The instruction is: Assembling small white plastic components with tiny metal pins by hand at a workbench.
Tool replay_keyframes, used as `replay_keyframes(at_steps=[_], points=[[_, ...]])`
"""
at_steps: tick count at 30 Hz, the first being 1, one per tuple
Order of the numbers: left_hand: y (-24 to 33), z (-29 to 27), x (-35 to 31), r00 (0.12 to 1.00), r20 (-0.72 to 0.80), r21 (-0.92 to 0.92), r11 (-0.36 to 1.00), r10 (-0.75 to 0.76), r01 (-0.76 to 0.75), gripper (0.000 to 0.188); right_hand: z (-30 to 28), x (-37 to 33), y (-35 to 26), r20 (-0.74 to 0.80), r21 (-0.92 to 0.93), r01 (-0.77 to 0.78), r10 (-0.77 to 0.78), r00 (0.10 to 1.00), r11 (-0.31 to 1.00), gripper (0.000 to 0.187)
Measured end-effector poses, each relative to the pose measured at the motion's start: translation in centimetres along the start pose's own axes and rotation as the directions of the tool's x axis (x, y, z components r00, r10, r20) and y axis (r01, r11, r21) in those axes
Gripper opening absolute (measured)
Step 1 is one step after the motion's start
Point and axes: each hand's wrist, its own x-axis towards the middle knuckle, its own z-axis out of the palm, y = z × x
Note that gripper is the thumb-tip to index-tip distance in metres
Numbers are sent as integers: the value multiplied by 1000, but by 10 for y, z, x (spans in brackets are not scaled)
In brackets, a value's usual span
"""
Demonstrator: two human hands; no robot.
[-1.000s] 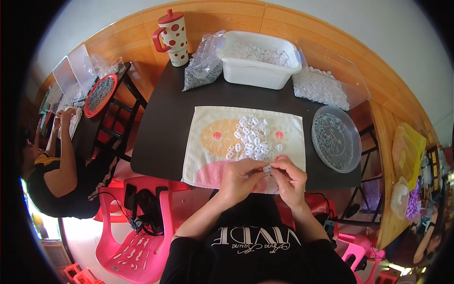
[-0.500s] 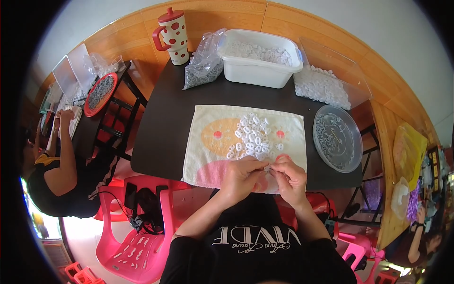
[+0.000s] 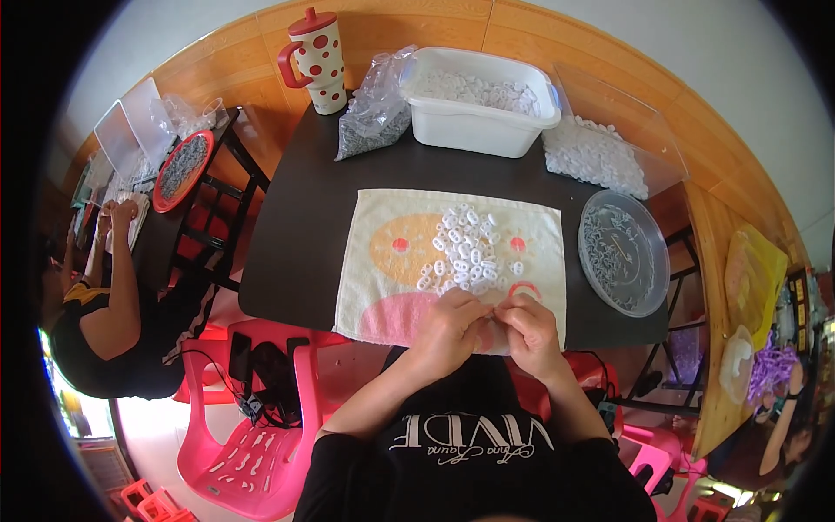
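Observation:
My left hand (image 3: pixel 450 329) and my right hand (image 3: pixel 530 332) meet over the near edge of a cream towel (image 3: pixel 365 261) with pink and yellow patches. The fingers of both are pinched together, almost touching, and whatever small piece lies between them is hidden. Just beyond the fingertips spreads a loose pile of small white plastic pieces (image 3: pixel 470 248), oval with two dark holes each. To the right of the towel rests a round clear tray (image 3: pixel 658 291) holding many small grey bits.
At the back of the dark table (image 3: pixel 296 235) stand a dotted tumbler (image 3: pixel 321 65), a bag of grey bits (image 3: pixel 374 122), a white tub (image 3: pixel 474 130) and a clear box of white pieces (image 3: pixel 596 161). A pink chair (image 3: pixel 252 470) is at left. Other people work on both sides.
My hands stay together at nearly the same place, with the right fingers curled in a little more. At far right, another person's hand has moved up beside purple strands.

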Motion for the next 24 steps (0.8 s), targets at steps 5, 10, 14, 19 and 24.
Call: replay_keyframes(at_steps=[5,10,14,19,24], points=[[1,2,1,991,24,61,989,133,-134,29,-2,-3,2,7,-96,68,-67,998,993,21],[4,3,-7,981,11,140,971,192,-192,34,-1,-6,0,59,-165,163,-155,986,973,22],[2,3,-7,969,28,168,955,245,-246,32,-2,-11,-1,120,-178,191,-172,978,965,31],[3,3,-4,960,64,213,936,274,-281,31,-7,-9,-2,181,-194,213,-179,967,957,36],[3,2,-5,950,108,257,915,294,-313,29,-8,-7,-2,204,-206,247,-205,957,947,36]])
